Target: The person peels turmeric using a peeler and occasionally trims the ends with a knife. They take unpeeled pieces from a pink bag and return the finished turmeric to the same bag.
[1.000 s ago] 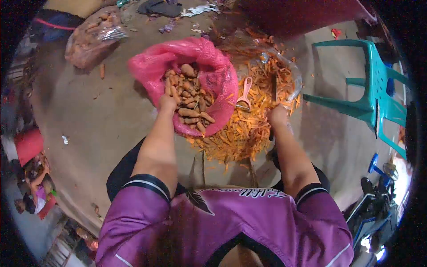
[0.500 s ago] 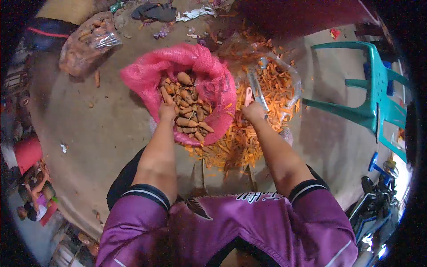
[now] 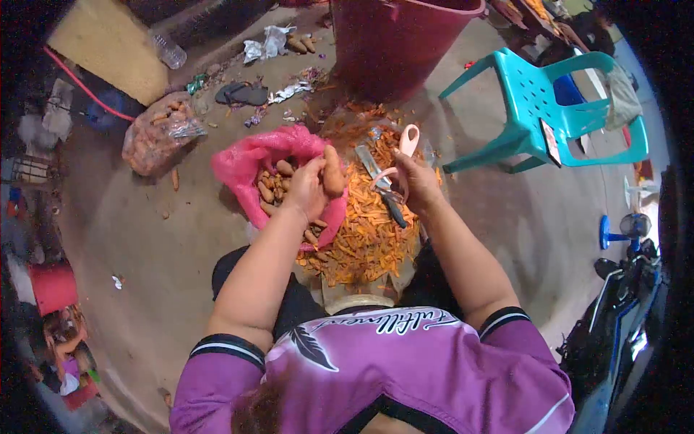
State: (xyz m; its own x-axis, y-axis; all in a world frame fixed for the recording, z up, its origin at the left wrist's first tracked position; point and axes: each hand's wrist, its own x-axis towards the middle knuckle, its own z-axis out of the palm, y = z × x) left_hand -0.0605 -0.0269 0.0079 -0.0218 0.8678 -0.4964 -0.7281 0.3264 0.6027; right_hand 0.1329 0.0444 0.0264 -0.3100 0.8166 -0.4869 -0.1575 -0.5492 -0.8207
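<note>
My left hand (image 3: 307,192) is closed around a thick orange-brown carrot (image 3: 334,172), raised above the right rim of a pink mesh sack (image 3: 246,152). More carrots (image 3: 269,189) lie inside the sack. In my right hand (image 3: 419,179) is a pale pink peeler (image 3: 409,139), its looped handle end pointing up and away and its curved head towards the carrot. Carrot and peeler are apart. Below them, orange peelings (image 3: 365,242) form a wide heap. A knife (image 3: 395,211) with a black handle lies on the peelings beneath my right hand.
A clear bag of carrots (image 3: 163,137) stands at the left. The dark red tub (image 3: 397,54) is at the back, with a sandal (image 3: 242,94) and litter left of it. A teal plastic chair (image 3: 535,108) stands right; a motorcycle (image 3: 614,318) is at the far right.
My left hand has lifted a carrot out of the sack and moved right. My right hand has raised the peeler off the peelings. The view has shifted, showing more of the tub and chair.
</note>
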